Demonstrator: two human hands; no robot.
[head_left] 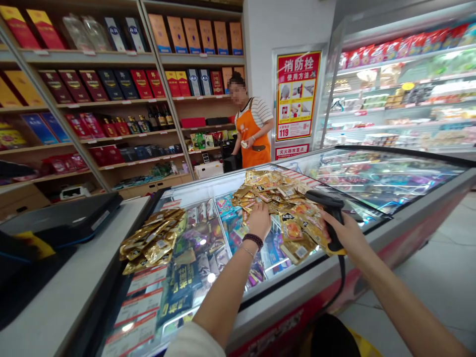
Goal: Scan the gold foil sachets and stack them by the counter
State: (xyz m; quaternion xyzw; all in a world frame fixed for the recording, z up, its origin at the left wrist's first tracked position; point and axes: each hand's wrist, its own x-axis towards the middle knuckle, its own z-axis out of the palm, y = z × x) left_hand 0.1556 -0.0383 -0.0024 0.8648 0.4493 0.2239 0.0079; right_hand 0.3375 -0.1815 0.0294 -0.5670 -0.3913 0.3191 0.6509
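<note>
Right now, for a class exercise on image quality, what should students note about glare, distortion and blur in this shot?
Head view: ceiling lights glare across the glass lid; the wide lens makes the shelves lean; the left hand, right hand, black scanner and gold packets look fairly sharp, without obvious motion blur.

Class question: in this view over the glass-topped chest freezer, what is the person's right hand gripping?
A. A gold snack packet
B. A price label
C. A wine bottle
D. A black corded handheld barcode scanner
D. The right hand is wrapped around the grip of the black corded handheld barcode scanner, while the left hand rests on the gold snack packets.
</note>
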